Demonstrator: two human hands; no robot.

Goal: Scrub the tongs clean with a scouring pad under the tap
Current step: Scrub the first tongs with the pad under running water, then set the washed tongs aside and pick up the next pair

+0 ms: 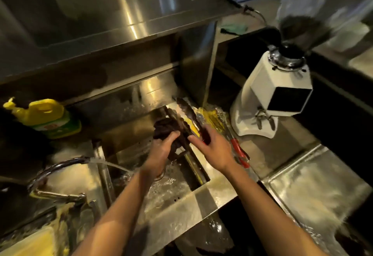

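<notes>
Mid-scrub: left hand (pixel 161 151) clamping dark scouring pad (pixel 163 127) on tongs (pixel 186 112), right hand (pixel 214 151) gripping handle end, tap (pixel 60 165) running, rinse pending.

Dark metal tongs (pixel 182 117) angled over the sink, arms spread apart, dark scouring pad (pixel 164 127) pressed against one arm

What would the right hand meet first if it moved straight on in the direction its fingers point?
Probably the tongs: the right hand points up and left at them and already seems to touch them. Depth is unclear.
</notes>
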